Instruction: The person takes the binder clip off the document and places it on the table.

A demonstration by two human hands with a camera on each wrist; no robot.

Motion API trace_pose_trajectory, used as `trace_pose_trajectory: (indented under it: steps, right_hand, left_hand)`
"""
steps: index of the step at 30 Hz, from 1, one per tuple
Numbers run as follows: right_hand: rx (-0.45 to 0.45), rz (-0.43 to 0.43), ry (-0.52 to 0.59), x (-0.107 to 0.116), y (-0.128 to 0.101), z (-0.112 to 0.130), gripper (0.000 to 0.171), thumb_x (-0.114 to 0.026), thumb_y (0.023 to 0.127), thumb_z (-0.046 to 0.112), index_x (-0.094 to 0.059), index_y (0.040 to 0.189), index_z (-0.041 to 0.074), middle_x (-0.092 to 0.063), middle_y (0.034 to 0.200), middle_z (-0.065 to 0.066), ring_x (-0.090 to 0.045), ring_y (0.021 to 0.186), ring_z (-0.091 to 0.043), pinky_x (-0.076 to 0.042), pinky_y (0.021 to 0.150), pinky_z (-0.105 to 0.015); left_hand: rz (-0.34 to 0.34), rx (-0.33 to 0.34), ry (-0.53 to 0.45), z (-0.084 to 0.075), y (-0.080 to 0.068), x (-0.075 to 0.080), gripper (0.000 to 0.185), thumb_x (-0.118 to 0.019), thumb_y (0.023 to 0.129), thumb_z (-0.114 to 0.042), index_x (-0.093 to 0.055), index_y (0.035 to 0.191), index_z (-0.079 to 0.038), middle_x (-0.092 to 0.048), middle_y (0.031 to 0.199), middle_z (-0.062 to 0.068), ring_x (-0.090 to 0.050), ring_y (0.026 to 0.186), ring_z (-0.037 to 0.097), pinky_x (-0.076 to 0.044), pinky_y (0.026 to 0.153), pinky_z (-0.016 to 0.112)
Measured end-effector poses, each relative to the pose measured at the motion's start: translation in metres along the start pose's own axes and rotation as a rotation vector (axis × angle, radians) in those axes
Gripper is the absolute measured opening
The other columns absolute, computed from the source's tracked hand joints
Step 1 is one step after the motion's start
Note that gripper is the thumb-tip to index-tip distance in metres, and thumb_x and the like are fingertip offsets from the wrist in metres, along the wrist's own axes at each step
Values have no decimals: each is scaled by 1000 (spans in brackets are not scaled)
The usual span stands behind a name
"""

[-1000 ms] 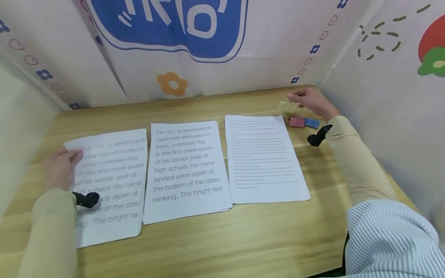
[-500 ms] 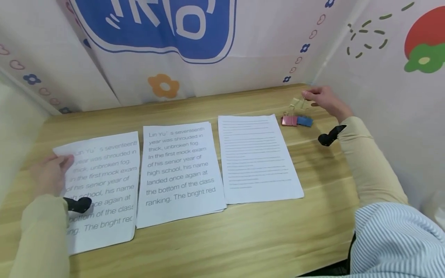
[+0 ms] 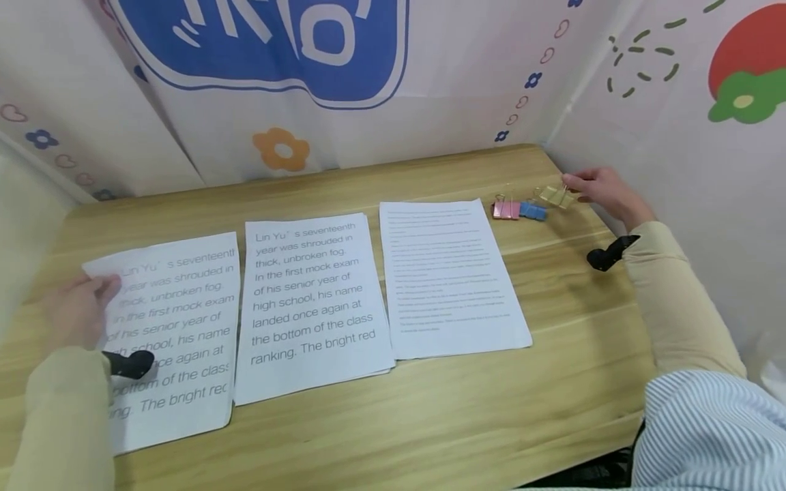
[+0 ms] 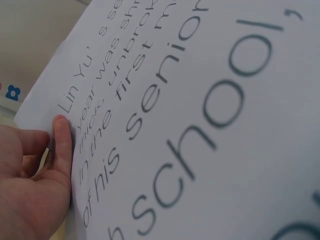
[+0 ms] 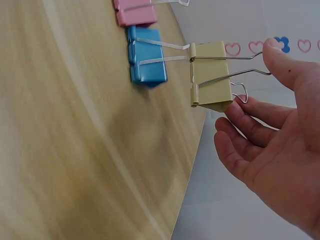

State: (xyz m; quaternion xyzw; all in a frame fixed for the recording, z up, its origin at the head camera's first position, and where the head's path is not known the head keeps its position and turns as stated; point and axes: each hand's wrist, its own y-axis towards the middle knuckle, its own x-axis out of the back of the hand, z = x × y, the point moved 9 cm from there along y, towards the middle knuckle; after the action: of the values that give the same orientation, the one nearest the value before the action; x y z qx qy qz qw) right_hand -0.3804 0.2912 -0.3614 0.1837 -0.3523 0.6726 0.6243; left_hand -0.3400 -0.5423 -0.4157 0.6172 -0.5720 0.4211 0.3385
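Head view. Resting the left hand (image 3: 76, 310) on the upper left corner of the left sheet (image 3: 175, 327), fingers lying fairly flat, thumb tip on the paper's top edge. Lying on the wooden table (image 3: 430, 416), just past those fingertips toward the middle, the middle sheet (image 3: 310, 300), and beyond it the right sheet (image 3: 448, 273). Reaching with the right hand (image 3: 604, 191) near the far right corner of the table, fingertips meeting the wire handles of a yellow binder clip (image 3: 555, 196). Sitting just beyond the clip, away from the fingers, a blue binder clip (image 3: 532, 210) and then a pink binder clip (image 3: 506, 209), the two touching.

Left wrist view. Pressing the left hand (image 4: 35, 185) along the left sheet (image 4: 200, 115), thumb straight beside the opening words of large print, the other fingers loosely curled behind it; gripping nothing.

Right wrist view. Holding the yellow binder clip (image 5: 212, 75) by its wire handles, thumb tip on the upper handle, a fingertip under the lower one, the remaining fingers of the right hand (image 5: 270, 145) spread loosely open below. Hanging slightly above the table (image 5: 65, 150), probably, though blur makes contact hard to judge. Lying just past the clip's mouth, the blue binder clip (image 5: 146, 57), then the pink binder clip (image 5: 135, 12).
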Motion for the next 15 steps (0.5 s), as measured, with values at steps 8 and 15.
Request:
trace_pose_trajectory:
  steps: [8, 15]
  right_hand:
    - [-14, 50, -69, -8, 0, -20, 81, -36, 95, 55, -28, 144, -8, -31, 146, -33, -39, 127, -48, -35, 108, -55]
    - [-40, 91, -80, -22, 3, -27, 81, -38, 95, 56, -27, 144, -8, -31, 145, -34, -39, 127, -50, -30, 110, -58]
  left_hand:
    - [-42, 65, -32, 11, -8, 8, 58, -36, 102, -37, -37, 134, 11, -39, 133, 39, -34, 121, 57, -26, 105, 63]
    - [-29, 320, -329, 42, -14, 2, 67, -47, 92, -53, -37, 142, -9, -64, 115, -5, -50, 84, -1, -45, 82, 22]
